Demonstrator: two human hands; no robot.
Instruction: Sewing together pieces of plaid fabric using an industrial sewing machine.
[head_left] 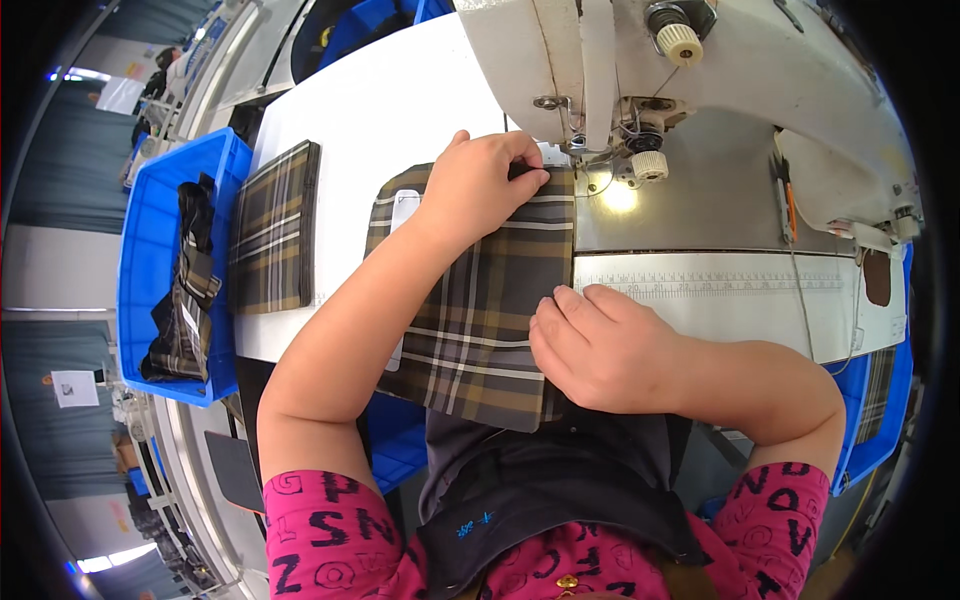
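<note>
A plaid fabric piece [500, 300], dark grey with brown and white stripes, lies on the sewing machine bed and hangs over its near edge. My left hand [478, 190] pinches its far edge with thumb and forefinger, just left of the presser foot and needle area [585, 150]. My right hand [615, 350] has its fingers curled together at the cloth's right edge, nearer to me; the thumb is mostly hidden. A white strip [404, 208] shows at the cloth's left side, partly covered by my left forearm.
The white sewing machine [530, 60] overhangs the far right. A stack of plaid pieces [275, 230] lies left, beside a blue bin [140, 280] holding plaid cloth. A printed ruler [740, 285] runs along the table. Orange-handled snips [788, 205] stand at the machine's right.
</note>
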